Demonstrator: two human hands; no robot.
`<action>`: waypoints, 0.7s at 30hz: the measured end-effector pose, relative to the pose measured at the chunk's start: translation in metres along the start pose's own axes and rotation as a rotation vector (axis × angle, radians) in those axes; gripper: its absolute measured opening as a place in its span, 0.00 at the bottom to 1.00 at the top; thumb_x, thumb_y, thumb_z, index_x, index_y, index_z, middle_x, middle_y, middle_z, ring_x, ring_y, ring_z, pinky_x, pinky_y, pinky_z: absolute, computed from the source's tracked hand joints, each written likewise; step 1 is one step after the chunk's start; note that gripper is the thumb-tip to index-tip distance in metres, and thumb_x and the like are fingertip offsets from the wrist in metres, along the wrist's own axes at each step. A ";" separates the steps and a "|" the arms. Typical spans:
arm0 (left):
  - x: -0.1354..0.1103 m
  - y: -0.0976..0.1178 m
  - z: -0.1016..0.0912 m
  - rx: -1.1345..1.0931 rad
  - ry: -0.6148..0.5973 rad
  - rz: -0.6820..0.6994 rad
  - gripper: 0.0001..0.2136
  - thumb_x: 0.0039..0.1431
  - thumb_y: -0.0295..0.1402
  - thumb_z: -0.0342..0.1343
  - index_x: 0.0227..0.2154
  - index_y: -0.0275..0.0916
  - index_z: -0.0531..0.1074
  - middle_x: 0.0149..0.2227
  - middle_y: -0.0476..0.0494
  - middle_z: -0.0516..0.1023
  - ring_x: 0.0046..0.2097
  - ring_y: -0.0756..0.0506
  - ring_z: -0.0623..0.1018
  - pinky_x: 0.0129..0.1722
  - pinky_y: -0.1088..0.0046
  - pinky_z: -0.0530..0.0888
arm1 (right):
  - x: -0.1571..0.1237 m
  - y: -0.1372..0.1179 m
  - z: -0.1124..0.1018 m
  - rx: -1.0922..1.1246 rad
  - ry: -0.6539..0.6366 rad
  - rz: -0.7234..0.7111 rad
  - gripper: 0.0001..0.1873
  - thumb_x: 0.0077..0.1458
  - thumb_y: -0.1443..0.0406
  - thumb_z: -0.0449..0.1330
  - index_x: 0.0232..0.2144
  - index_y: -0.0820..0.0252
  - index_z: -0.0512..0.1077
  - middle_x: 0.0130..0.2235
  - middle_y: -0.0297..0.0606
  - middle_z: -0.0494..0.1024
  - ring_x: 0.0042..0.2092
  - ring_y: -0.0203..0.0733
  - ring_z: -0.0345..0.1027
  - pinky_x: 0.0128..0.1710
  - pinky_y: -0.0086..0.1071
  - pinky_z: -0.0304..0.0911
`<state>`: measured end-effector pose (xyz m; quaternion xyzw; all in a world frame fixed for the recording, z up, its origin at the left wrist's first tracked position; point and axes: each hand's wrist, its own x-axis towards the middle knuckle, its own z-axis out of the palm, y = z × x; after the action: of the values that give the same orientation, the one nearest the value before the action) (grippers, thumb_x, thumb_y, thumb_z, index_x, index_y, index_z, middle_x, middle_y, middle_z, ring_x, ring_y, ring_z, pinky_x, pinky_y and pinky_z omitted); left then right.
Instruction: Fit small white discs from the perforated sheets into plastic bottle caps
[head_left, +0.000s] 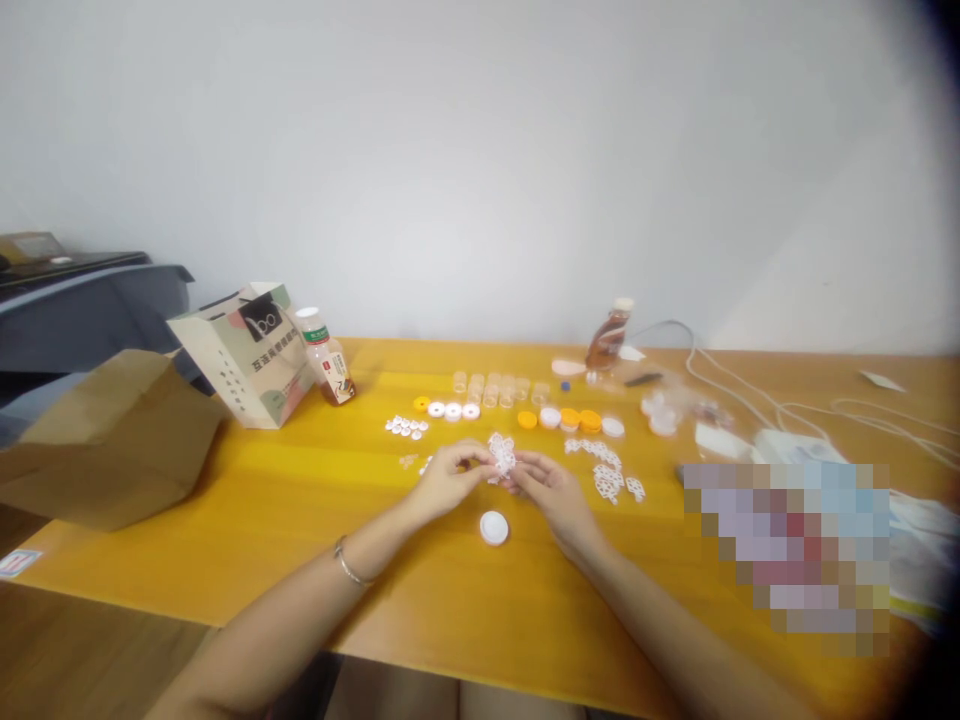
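My left hand [448, 477] and my right hand [553, 493] meet over the middle of the yellow wooden table [315, 520]. Together they pinch a small white lattice-like plastic piece [502, 455] between their fingertips. A bracelet sits on my left wrist. A round white cap [493, 527] lies on the table just below the hands. More white lattice pieces [607, 470] are scattered to the right of my right hand. Small white discs [406, 427] lie to the left, beyond my left hand.
A row of white and orange caps [570, 418] and small clear jars [495, 388] lies further back. A paper bag [244, 350], a drink bottle [328, 357], a brown bag [105, 440], a tilted bottle [609, 335] and white cables [787, 405] surround them.
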<state>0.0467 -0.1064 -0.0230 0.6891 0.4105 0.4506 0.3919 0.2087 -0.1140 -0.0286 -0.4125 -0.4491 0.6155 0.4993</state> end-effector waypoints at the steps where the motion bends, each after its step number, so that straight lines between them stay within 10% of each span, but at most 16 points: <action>1: 0.000 0.000 -0.001 0.017 -0.001 0.026 0.05 0.48 0.31 0.56 0.26 0.35 0.72 0.32 0.45 0.71 0.35 0.50 0.71 0.35 0.76 0.65 | -0.001 0.000 0.001 0.003 -0.016 0.002 0.17 0.37 0.62 0.65 0.33 0.59 0.69 0.28 0.35 0.77 0.28 0.36 0.69 0.34 0.32 0.64; 21: 0.000 0.002 -0.006 0.233 0.049 0.083 0.03 0.49 0.30 0.55 0.27 0.35 0.69 0.31 0.47 0.70 0.35 0.50 0.70 0.35 0.76 0.66 | -0.005 -0.001 0.005 -0.037 -0.050 0.015 0.12 0.35 0.62 0.66 0.26 0.59 0.71 0.23 0.31 0.76 0.24 0.33 0.68 0.29 0.29 0.63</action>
<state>0.0412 -0.1065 -0.0196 0.7353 0.4405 0.4324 0.2798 0.2047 -0.1199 -0.0263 -0.4095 -0.4695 0.6209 0.4758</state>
